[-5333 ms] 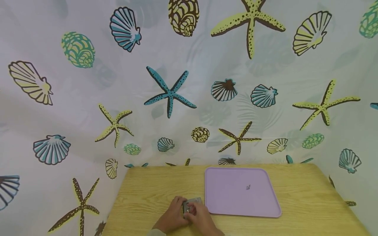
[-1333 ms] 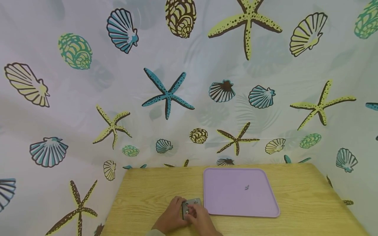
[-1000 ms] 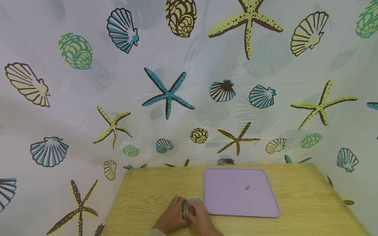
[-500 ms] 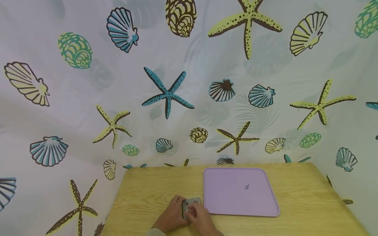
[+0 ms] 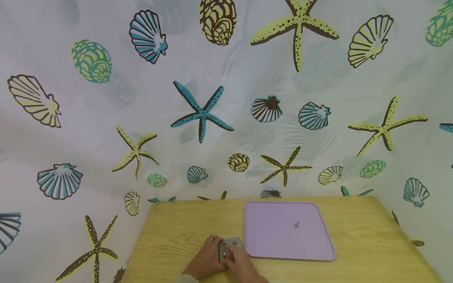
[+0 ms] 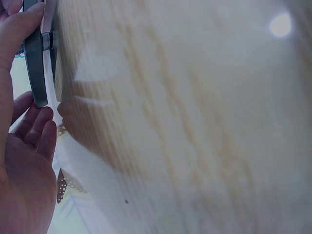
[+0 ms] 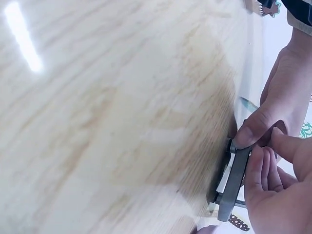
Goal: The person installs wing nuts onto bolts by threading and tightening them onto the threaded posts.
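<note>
A small grey metal plate [image 5: 231, 240] stands at the near middle of the table, left of the tray. My left hand [image 5: 207, 257] grips its left side, thumb at the near edge and fingers at the far one; the left wrist view shows the plate [image 6: 34, 68] between them. In the right wrist view, bolt heads [image 7: 218, 197] sit under the plate and a threaded bolt [image 7: 240, 203] sticks out of its upper face. My right hand [image 5: 240, 262] bends over the plate, thumb and forefinger pinching a small metal fastener there, mostly hidden by the fingers.
A shallow lilac tray [image 5: 283, 257] lies to the right of the hands, with a small silvery metal piece [image 5: 296, 225] in it. The wood-grain table [image 5: 177, 220] ends at a shell-and-starfish patterned cloth [image 5: 226, 78] behind and at both sides.
Both hands stay at the plate. The right fingers shift slightly over the fastener, and a little more of the plate's far right corner shows now. The tray and the piece in it stay put.
</note>
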The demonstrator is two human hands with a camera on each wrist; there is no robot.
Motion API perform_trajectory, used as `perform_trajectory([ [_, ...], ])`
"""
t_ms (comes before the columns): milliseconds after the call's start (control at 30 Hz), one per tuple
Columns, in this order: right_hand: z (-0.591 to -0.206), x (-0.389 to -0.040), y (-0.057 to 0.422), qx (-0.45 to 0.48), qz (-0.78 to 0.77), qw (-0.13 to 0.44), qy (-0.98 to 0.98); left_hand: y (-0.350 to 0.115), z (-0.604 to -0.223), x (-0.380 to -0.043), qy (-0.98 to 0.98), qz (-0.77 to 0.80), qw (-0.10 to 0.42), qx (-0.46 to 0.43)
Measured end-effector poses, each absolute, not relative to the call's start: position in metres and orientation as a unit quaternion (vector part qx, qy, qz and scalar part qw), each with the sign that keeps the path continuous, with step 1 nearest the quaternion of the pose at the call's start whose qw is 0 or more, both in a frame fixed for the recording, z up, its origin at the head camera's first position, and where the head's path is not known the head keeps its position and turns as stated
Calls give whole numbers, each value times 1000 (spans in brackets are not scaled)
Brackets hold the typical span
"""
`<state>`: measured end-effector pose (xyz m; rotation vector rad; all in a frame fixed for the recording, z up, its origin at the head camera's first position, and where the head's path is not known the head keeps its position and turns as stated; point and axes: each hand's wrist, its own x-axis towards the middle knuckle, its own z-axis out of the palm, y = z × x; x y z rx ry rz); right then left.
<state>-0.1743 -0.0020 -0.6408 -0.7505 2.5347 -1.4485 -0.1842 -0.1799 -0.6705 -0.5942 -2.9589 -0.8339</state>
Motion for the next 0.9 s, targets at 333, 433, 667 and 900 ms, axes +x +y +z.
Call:
perform_trajectory([
  [333, -643, -178, -2, -205, -505, 79, 835, -179, -670, -183, -943, -276, 3, -185],
  [433, -643, -178, -1, -204, -511, 63, 833, -178, -668, -182, -944, -277, 2, -179],
  [667, -641, -175, 2, -211, -490, 32, 845, -176, -664, -181, -948, -270, -2, -168],
  [900, -645, -173, 4, -221, -474, 20, 852, -176, -666, -181, -950, -264, 5, -168],
])
